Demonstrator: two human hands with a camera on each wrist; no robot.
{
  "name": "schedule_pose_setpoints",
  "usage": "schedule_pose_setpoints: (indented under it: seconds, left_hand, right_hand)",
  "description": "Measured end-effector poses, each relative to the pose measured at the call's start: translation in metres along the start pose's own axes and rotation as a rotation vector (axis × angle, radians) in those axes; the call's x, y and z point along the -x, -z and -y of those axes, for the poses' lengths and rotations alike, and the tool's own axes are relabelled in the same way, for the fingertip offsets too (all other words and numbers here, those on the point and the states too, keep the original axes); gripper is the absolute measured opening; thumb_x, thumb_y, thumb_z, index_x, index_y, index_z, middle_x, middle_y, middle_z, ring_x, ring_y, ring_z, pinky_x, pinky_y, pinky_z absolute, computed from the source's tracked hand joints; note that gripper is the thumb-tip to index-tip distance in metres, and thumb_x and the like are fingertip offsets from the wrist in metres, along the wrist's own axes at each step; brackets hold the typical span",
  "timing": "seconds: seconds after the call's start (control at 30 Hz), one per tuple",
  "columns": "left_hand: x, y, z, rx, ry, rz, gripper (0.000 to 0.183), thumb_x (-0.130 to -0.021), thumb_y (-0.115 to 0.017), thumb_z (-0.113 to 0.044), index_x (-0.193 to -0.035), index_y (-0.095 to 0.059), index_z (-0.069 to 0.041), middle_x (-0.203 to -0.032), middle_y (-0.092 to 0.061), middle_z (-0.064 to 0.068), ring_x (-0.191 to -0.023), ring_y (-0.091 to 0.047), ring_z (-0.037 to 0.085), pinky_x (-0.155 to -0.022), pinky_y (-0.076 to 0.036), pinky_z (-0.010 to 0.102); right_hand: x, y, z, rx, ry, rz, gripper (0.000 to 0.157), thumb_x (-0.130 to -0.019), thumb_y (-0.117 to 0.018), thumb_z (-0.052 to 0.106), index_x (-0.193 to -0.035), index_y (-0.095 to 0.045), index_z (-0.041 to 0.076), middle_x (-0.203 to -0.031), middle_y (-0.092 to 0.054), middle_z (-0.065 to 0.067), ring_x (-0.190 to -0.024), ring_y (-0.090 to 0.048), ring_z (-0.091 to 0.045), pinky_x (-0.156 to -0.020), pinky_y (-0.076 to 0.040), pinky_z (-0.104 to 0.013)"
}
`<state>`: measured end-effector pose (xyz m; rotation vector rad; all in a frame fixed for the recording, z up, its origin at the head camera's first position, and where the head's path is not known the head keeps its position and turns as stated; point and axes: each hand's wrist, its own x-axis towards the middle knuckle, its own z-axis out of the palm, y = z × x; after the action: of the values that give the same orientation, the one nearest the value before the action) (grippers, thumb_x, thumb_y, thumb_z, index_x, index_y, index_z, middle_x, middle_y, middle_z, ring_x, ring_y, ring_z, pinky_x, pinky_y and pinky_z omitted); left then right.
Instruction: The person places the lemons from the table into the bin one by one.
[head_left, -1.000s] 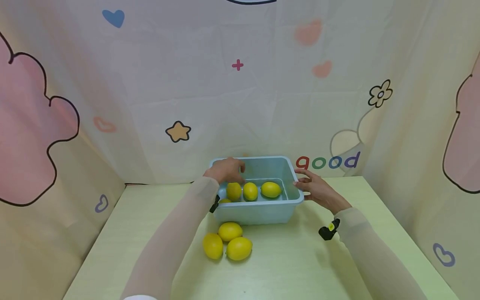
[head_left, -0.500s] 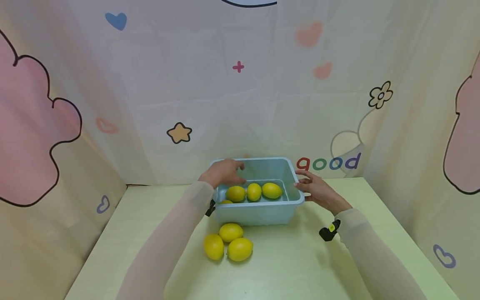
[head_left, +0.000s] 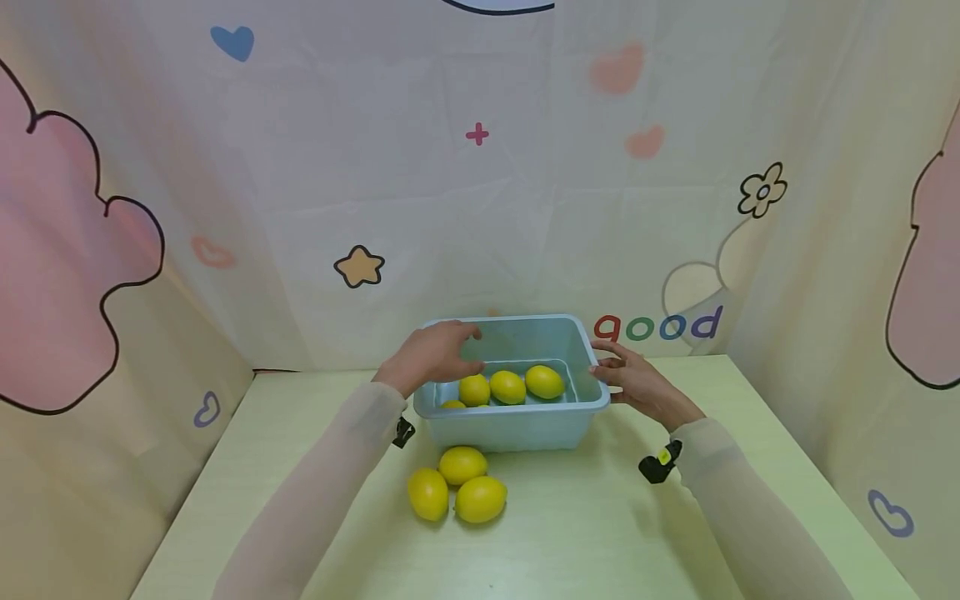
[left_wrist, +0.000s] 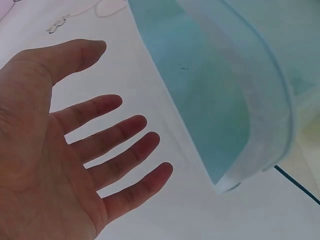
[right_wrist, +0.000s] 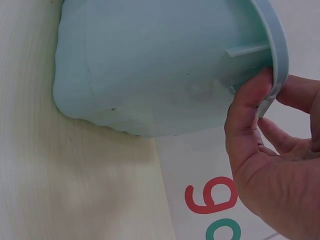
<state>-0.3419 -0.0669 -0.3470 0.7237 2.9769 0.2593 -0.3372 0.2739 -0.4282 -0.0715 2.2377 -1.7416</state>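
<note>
"Fingers [left_wrist: 127,155] of the left hand [head_left: 429,358]: together or apart?"

"Spread apart, palm bare, holding nothing. They reach over the left end of a pale-blue plastic bin [head_left: 510,429]."

"And the right hand [head_left: 636,382]?"

"It pinches the bin's rim at the right end, thumb and fingers on either side of the edge. So the bin's long axis runs left to right, one hand at each end."

"Where are the lemons?"

"Inside, a row of three follows that axis: a left lemon [head_left: 474,390] just below the left thumb in the head view, a middle lemon [head_left: 508,387], and a right lemon [head_left: 545,382] lying lengthwise. More yellow peeps over the front rim, mostly hidden."

"Any outside?"

"Three loose lemons [head_left: 481,500] cluster on the pale table [head_left: 592,517], between bin and person, towards the bin's left end. Left hand is clearly nearer them."

"Beyond?"

"A printed cloth backdrop [head_left: 525,242]."
</note>
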Motion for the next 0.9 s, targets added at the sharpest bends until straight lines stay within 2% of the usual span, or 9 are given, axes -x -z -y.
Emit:
schedule_pose_setpoints:
  seconds: [0.17,0.47,0.9]
  left_hand:
    - [0.013,0.006,-0.004,0.003,-0.001,-0.032,0.057,-0.090,-0.062,-0.050,-0.140,-0.052,-0.024,-0.148,-0.049,0.003,-0.131,-0.051,0.026,-0.108,-0.044,0.053]
    - [0.038,0.010,-0.014,-0.010,-0.061,-0.123,0.055,-0.091,-0.060,-0.050,-0.140,-0.052,-0.026,-0.146,-0.051,0.001,-0.130,-0.051,0.025,-0.103,-0.049,0.049]
    - [0.072,-0.001,-0.019,-0.019,-0.142,-0.229,0.053,-0.089,-0.064,-0.048,-0.135,-0.057,-0.022,-0.138,-0.057,-0.001,-0.119,-0.058,0.021,-0.093,-0.055,0.041]
  right_hand:
    - [0.001,0.001,0.000,-0.004,0.005,0.001,0.067,-0.098,-0.060,0.023,-0.155,-0.025,0.024,-0.137,-0.041,-0.015,-0.123,-0.047,-0.035,-0.100,-0.052,-0.048]
    - [0.001,0.001,-0.001,-0.007,0.016,0.016,0.066,-0.099,-0.058,0.022,-0.155,-0.025,0.023,-0.137,-0.041,-0.017,-0.122,-0.046,-0.034,-0.099,-0.053,-0.047]
    - [-0.001,0.003,-0.005,-0.021,0.016,0.014,0.065,-0.098,-0.058,0.023,-0.154,-0.026,0.024,-0.145,-0.038,-0.021,-0.125,-0.046,-0.037,-0.100,-0.053,-0.048]
